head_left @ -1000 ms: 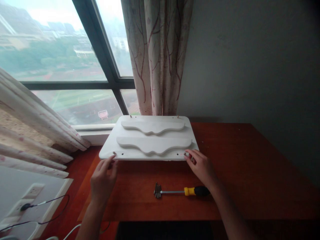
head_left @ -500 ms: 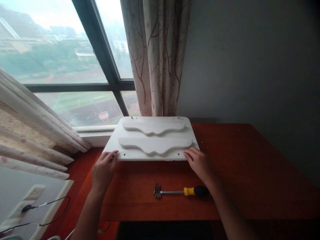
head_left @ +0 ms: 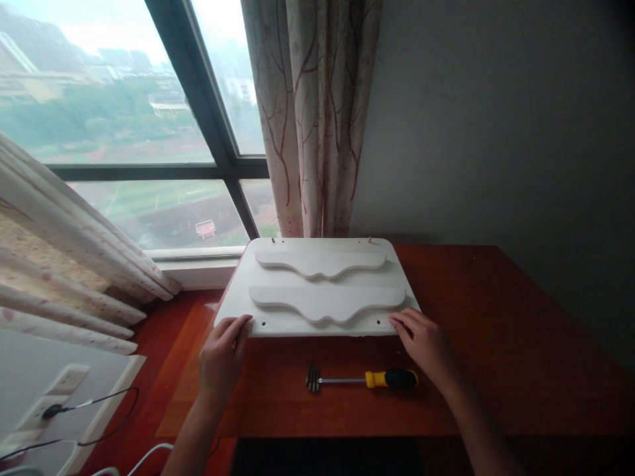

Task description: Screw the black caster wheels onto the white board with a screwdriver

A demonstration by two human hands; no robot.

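A white board (head_left: 235,301) with rounded far corners lies on the brown table, small holes near its corners. Two wavy-edged white panels rest on top, a far one (head_left: 320,263) and a near one (head_left: 327,302). Two small pegs stand up from the far edge. My left hand (head_left: 223,354) pinches the board's near left corner, and my right hand (head_left: 424,340) grips the near right corner, thumbs and fingers closed on the rim. Between the forearms lies a screwdriver (head_left: 376,379) with a yellow and black handle, its tip beside several metal screws (head_left: 312,378).
The wooden table (head_left: 496,344) reaches to a grey wall on the right. Behind the board hangs a patterned curtain (head_left: 317,119) next to a window (head_left: 124,132). At lower left, a plug and cables (head_left: 54,411) run from a wall socket.
The white board, with both panels on it, has slid toward me and to the right. Both hands moved along with it, keeping their hold. The screwdriver and screws stayed put.
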